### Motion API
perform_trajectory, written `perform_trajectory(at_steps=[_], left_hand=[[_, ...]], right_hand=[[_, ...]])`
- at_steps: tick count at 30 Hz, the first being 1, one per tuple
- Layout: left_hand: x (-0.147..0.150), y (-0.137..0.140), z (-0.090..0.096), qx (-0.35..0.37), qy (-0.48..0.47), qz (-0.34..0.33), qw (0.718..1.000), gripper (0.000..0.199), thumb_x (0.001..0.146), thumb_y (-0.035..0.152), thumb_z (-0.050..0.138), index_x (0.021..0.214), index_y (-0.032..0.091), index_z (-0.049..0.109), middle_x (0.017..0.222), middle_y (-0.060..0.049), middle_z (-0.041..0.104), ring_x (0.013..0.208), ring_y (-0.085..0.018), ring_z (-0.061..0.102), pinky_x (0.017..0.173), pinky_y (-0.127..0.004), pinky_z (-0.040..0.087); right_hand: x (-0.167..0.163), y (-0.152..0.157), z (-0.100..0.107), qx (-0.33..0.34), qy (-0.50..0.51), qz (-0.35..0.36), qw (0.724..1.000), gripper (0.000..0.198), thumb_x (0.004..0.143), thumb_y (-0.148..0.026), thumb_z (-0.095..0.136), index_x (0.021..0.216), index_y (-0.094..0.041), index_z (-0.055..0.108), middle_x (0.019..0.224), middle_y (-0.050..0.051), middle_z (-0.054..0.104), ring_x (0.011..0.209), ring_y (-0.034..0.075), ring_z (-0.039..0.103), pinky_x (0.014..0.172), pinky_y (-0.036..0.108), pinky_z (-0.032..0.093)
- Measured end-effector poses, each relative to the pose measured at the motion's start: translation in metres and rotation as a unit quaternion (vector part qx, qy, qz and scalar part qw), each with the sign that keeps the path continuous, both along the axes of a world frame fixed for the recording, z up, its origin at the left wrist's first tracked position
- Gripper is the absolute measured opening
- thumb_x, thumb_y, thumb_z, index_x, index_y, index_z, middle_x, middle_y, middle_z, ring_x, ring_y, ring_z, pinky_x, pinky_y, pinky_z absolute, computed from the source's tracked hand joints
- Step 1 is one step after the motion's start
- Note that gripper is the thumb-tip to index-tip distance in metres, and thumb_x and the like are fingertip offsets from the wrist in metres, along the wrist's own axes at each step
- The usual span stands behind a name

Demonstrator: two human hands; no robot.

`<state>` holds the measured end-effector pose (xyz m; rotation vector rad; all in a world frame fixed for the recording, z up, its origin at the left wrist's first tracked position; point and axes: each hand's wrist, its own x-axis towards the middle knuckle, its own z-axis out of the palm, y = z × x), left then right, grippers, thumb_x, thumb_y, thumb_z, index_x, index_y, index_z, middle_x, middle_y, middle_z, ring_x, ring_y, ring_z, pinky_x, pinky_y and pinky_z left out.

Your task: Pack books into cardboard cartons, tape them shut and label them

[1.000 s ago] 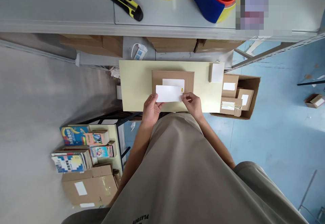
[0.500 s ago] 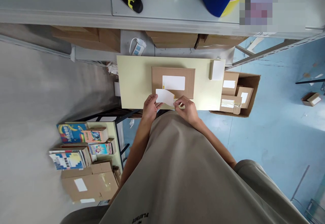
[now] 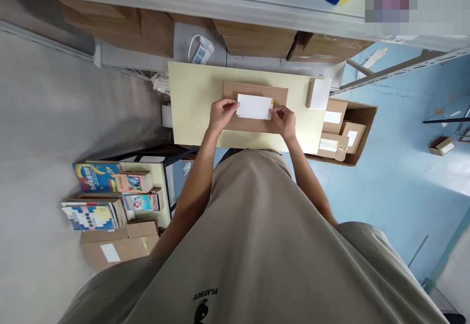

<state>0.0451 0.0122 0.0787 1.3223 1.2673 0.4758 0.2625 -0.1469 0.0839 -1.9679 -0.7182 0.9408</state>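
Via head cam, I read both grips as pinches: L hand (image 3: 221, 115) nips the white label (image 3: 255, 107) by its L edge, R hand (image 3: 284, 120) by its lower R corner. Label is over the flat cardboard box (image 3: 253, 125); full contact: can't tell. Risks, my est.: uneven lowering of the 2 pinches → label skewed or creased; sticky backing, if any, may cling to a hand & lift a corner; box may slide on cream tabletop (image 3: 194, 104), as neither hand clearly braces it.

Qty, going out: hands 2; label in grip 1 (poss. 2nd beneath, unsure); flat box 1; white block (image 3: 318, 94) 1, tabletop's R end; open carton (image 3: 367, 135) 1, w/ 3 small parcels (image 3: 336, 127) visible; power strip (image 3: 203, 51) 1; books (image 3: 95, 217) several, exact no. unclear.
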Motion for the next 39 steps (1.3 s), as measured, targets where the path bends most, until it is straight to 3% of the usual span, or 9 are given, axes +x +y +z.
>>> perform_trajectory(at_steps=[6, 13, 23, 30, 39], left_hand=[[0.008, 0.003, -0.004, 0.026, 0.043, -0.033, 0.998, 0.007, 0.091, 0.020, 0.087, 0.085, 0.018, 0.084, 0.083, -0.006, 0.079, 0.083, -0.022, 0.066, 0.086, -0.035, 0.051], [0.003, 0.004, -0.011, 0.058, 0.065, -0.073, 0.994, 0.008, 0.092, 0.024, 0.086, 0.084, 0.021, 0.084, 0.084, -0.005, 0.081, 0.081, -0.022, 0.066, 0.090, -0.037, 0.053], [0.001, 0.003, -0.015, 0.053, 0.064, -0.077, 0.994, 0.008, 0.092, 0.021, 0.086, 0.085, 0.020, 0.083, 0.091, -0.007, 0.081, 0.086, -0.023, 0.068, 0.095, -0.038, 0.055], [0.002, 0.000, -0.018, 0.116, 0.139, -0.111, 0.977, 0.008, 0.097, 0.019, 0.079, 0.090, 0.020, 0.085, 0.098, -0.005, 0.086, 0.088, -0.020, 0.075, 0.095, -0.033, 0.060], [0.004, -0.002, -0.020, 0.139, 0.159, -0.110, 0.971, 0.010, 0.098, 0.019, 0.079, 0.089, 0.020, 0.083, 0.097, -0.006, 0.085, 0.086, -0.020, 0.076, 0.096, -0.034, 0.061]], right_hand=[[0.002, 0.005, -0.018, -0.022, -0.030, -0.019, 0.999, 0.046, 0.104, -0.072, 0.074, 0.094, -0.027, 0.076, 0.099, 0.009, 0.084, 0.098, 0.028, 0.080, 0.096, 0.046, 0.065], [0.003, 0.002, -0.018, -0.034, -0.048, -0.007, 0.998, 0.049, 0.101, -0.075, 0.077, 0.090, -0.027, 0.072, 0.095, 0.009, 0.085, 0.090, 0.029, 0.078, 0.097, 0.049, 0.066], [-0.001, -0.001, -0.032, -0.051, -0.100, 0.015, 0.994, 0.025, 0.107, -0.047, 0.074, 0.091, -0.028, 0.069, 0.100, 0.008, 0.084, 0.091, 0.028, 0.076, 0.097, 0.048, 0.064], [-0.002, -0.002, -0.039, -0.043, -0.140, 0.028, 0.989, 0.031, 0.109, -0.053, 0.071, 0.092, -0.028, 0.065, 0.099, 0.007, 0.083, 0.092, 0.027, 0.074, 0.093, 0.045, 0.064], [-0.008, 0.003, -0.035, -0.092, -0.150, 0.028, 0.984, 0.019, 0.111, -0.037, 0.069, 0.095, -0.026, 0.067, 0.106, 0.010, 0.083, 0.096, 0.028, 0.074, 0.104, 0.047, 0.064]])
